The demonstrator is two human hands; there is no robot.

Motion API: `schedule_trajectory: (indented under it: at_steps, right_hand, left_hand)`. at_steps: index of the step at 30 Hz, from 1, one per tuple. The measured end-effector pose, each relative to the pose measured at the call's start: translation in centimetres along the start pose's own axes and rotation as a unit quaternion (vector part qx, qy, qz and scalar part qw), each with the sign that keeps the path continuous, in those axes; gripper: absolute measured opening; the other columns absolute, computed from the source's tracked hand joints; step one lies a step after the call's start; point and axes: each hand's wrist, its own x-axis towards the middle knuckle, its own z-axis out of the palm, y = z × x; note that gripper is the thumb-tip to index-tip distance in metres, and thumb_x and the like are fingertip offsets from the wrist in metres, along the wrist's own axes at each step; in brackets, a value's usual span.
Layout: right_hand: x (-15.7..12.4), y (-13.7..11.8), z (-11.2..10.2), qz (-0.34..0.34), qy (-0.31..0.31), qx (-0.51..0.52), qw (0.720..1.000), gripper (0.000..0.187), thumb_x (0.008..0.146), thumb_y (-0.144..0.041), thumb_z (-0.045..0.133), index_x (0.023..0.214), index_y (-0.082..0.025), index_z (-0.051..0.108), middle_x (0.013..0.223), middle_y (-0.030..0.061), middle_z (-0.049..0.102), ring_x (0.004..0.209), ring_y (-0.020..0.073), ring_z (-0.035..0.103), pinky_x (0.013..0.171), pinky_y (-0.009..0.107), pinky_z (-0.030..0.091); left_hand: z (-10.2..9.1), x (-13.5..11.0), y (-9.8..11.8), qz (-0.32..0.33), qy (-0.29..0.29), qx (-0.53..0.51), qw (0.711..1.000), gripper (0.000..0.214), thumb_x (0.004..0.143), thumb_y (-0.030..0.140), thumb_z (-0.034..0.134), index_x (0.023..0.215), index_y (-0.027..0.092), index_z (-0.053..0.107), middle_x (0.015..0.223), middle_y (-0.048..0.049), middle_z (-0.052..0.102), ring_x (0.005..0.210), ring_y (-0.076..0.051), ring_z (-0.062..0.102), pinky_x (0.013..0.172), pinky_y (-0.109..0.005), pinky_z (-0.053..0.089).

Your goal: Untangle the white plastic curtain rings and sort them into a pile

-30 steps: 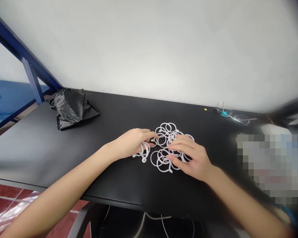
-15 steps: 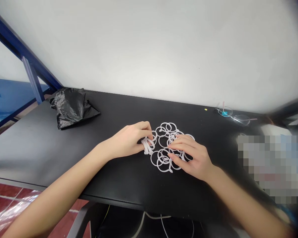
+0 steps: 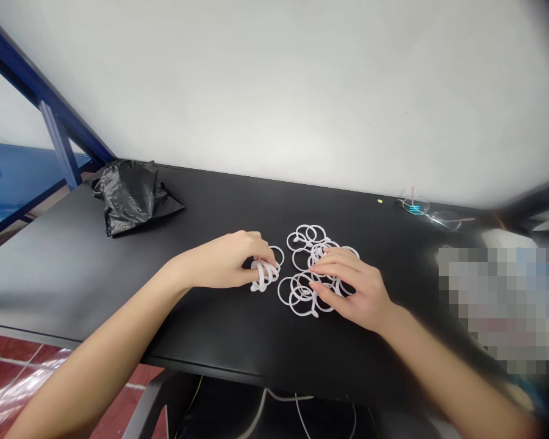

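Observation:
Several white plastic curtain rings (image 3: 264,275) are bunched in my left hand (image 3: 233,259), its thumb and fingers closed around them just above the table. One more ring (image 3: 280,250) shows behind those fingertips; whether it is held I cannot tell. To the right lies a loose pile of the same white rings (image 3: 302,300), overlapping one another, some with small eyelets. My right hand (image 3: 359,289) rests on the right side of this pile, fingers stretched out and thumb apart, touching the rings and hiding some of them.
The black table (image 3: 229,341) meets a white wall. At its back left lies a crumpled black plastic bag (image 3: 130,198). Eyeglasses (image 3: 432,216) and a yellow speck (image 3: 380,201) are at the back right, near a blurred-out item (image 3: 498,305). Cables (image 3: 260,414) hang below the front edge.
My left hand has moved a little left, away from the pile, drawing its bunch of curtain rings along. My right hand has stayed in place on the pile.

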Motion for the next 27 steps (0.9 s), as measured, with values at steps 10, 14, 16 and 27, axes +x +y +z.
schedule_trajectory:
  at_steps: [10, 14, 16, 27]
  right_hand:
    - [0.4, -1.4, 0.0, 0.062, 0.02, 0.066, 0.996, 0.031, 0.083, -0.01, 0.068, 0.112, -0.02, 0.066, 0.085, 0.0048, 0.074, 0.075, 0.0185, 0.07, 0.07, 0.034, 0.058]
    - [0.2, -2.0, 0.3, 0.117, 0.03, 0.149, 0.981, 0.035, 0.087, -0.007, 0.058, 0.117, -0.025, 0.066, 0.098, 0.0036, 0.075, 0.085, 0.0177, 0.072, 0.075, 0.031, 0.06]
    - [0.1, -2.1, 0.4, 0.129, 0.057, 0.157, 0.977, 0.036, 0.088, -0.006, 0.056, 0.115, -0.026, 0.067, 0.107, 0.0046, 0.074, 0.096, 0.0199, 0.072, 0.082, 0.035, 0.06]
    - [1.0, -3.0, 0.4, -0.046, 0.055, 0.066, 0.995, 0.056, 0.075, 0.003, 0.058, 0.128, -0.016, 0.061, 0.113, 0.0138, 0.072, 0.095, 0.0253, 0.072, 0.076, 0.038, 0.061]
  left_hand:
    - [2.3, 1.0, 1.1, 0.138, 0.197, -0.161, 0.957, 0.017, 0.091, 0.015, 0.061, 0.102, 0.018, 0.073, 0.089, -0.0063, 0.071, 0.082, -0.015, 0.062, 0.072, -0.026, 0.052]
    - [3.2, 1.2, 1.6, 0.174, 0.228, -0.149, 0.946, 0.022, 0.089, 0.009, 0.061, 0.103, 0.02, 0.073, 0.092, -0.0069, 0.069, 0.085, -0.016, 0.062, 0.071, -0.027, 0.053]
    - [3.5, 1.3, 1.6, 0.189, 0.257, -0.125, 0.94, 0.023, 0.088, 0.007, 0.061, 0.102, 0.021, 0.072, 0.101, -0.0082, 0.067, 0.09, -0.017, 0.061, 0.075, -0.03, 0.054]
    - [4.2, 1.6, 1.6, 0.191, 0.321, -0.078, 0.924, 0.029, 0.085, 0.005, 0.059, 0.11, 0.018, 0.056, 0.099, -0.0076, 0.068, 0.092, -0.018, 0.062, 0.08, -0.034, 0.054]
